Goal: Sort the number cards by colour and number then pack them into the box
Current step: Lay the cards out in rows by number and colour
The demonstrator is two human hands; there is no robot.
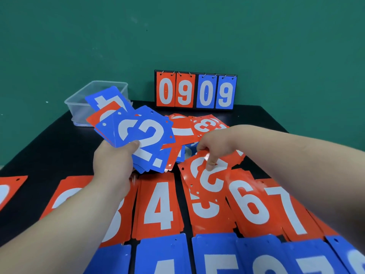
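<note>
One wide-angle view looks out from the person's head, facing forward and steeply down onto the black table (pixel 49 147). It sits so near that the nearest cards (pixel 217 260) run off the bottom edge. The forearms (pixel 59 224) reach in from below and from the right. The green wall (pixel 276 36) fills the upper part.

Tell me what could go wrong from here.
1. The left hand grips a loose, splayed fan of mixed cards; some may slip onto the sorted rows.
2. The right hand pinches a red 2 card over the red 5 pile; released there, it would be missorted.
</note>
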